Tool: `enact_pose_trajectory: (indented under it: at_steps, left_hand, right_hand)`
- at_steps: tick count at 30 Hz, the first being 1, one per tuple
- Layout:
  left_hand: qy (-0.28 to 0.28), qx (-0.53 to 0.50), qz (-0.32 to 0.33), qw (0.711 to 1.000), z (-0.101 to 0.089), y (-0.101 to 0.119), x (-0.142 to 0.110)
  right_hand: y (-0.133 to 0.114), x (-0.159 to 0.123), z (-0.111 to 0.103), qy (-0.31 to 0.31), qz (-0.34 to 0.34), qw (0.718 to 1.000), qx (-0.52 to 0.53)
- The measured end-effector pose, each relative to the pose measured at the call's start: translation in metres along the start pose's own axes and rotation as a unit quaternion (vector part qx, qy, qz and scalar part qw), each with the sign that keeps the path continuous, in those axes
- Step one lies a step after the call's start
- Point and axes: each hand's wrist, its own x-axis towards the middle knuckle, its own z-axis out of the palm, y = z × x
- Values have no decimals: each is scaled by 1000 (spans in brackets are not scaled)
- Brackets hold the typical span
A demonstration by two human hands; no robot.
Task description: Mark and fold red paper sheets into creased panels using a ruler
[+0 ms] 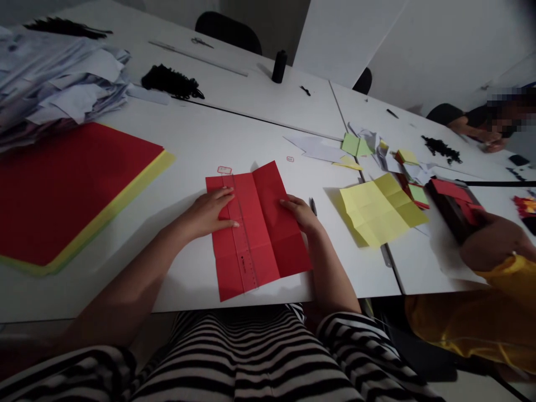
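A creased sheet of red paper (pixel 268 245) lies before me near the table's front edge, its right part lifted along a fold. A clear ruler (pixel 247 265) rests lengthwise on its left part. My left hand (pixel 207 213) lies across the left side of the paper, fingers spread, fingertips on the ruler. At the sheet's right edge, my right hand (pixel 302 213) pinches the raised red flap. Just beyond that hand is a dark pen (pixel 313 206). A small red-and-white label (pixel 225 170) sits by the paper's top edge.
On the left is a stack of red, yellow and green sheets (pixel 79 190), with heaped papers (pixel 75 84) behind. Folded yellow paper (pixel 381 209) lies to the right. A co-worker's hand (pixel 496 240) is near a dark box (pixel 450 209). A black bottle (pixel 279 67) stands farther back.
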Motion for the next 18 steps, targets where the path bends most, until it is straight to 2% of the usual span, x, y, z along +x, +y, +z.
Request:
enact_pose_trajectory:
  at_steps: [11,18]
  left_hand:
    - [23,-2,17,1000,8,-15,6]
    - [7,23,7,1000,2,-7,2]
  right_hand:
    - [4,10,-1,-3,-24,1000,12]
    - [7,9,0,0,-15,1000,27]
